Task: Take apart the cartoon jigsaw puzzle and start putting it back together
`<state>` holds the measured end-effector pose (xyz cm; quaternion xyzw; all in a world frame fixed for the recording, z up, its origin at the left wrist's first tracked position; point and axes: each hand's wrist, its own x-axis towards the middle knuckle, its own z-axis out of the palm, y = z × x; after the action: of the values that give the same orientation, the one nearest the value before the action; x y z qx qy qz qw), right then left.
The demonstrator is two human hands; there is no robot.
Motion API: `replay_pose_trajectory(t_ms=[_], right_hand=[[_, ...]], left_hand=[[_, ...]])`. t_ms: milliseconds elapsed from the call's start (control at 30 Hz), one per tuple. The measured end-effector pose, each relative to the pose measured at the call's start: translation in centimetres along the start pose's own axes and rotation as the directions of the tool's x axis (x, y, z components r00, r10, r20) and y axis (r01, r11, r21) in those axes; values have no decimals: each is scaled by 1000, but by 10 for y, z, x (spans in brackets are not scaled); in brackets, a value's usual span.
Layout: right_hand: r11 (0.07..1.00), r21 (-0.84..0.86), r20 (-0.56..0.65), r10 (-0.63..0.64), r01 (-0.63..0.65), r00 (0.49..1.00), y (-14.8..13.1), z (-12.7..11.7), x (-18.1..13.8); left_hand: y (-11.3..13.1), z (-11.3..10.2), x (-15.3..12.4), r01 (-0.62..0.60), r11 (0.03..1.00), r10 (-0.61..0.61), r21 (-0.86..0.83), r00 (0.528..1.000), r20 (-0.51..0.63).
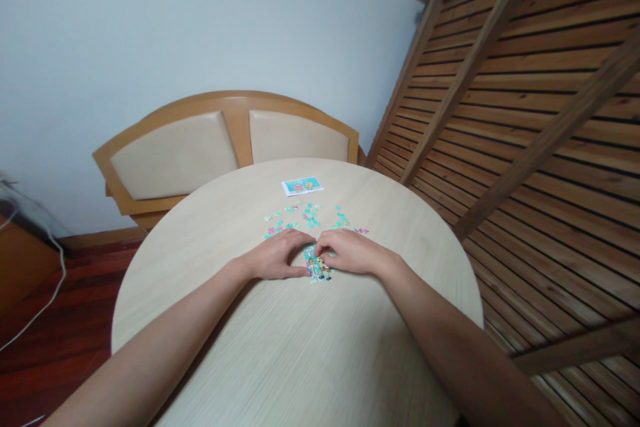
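A small patch of joined jigsaw puzzle pieces (315, 271), teal with yellow and white figures, lies on the round table between my hands. My left hand (277, 255) rests at the patch's left side, thumb and fingers apart, fingertips near its edge. Over the patch's upper right, my right hand (343, 251) has its thumb and fingers bent together in a pinch; whatever is between them is too small to make out. Beyond the hands, loose puzzle pieces (311, 215) in teal, pink and pale green lie scattered, some partly behind my fingers.
A picture card (303, 186) lies on the far part of the pale round table (200, 227). Behind the table stands a wooden headboard (235, 103) with cream panels. A slatted wooden frame (500, 113) leans at the right. A white cable (63, 267) hangs at the left.
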<state>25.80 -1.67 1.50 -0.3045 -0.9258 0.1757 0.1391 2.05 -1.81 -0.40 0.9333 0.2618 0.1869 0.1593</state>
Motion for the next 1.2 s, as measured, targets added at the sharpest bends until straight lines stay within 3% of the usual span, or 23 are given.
replay_pose_trajectory(t_ms=[533,767,1200], right_hand=[[999,32,-2,-22,22,1000,-1,0,1],[995,54,0,83,-83,997,-1,-7,-4],[990,41,37,135,-137,990,-6,-4,-6]], left_hand=[[3,-2,1,7,1000,-7,-3,1000,15],[0,-1,-1,5,1000,-6,26,1000,10],[0,0,0,7,999,-7,36,1000,-2]])
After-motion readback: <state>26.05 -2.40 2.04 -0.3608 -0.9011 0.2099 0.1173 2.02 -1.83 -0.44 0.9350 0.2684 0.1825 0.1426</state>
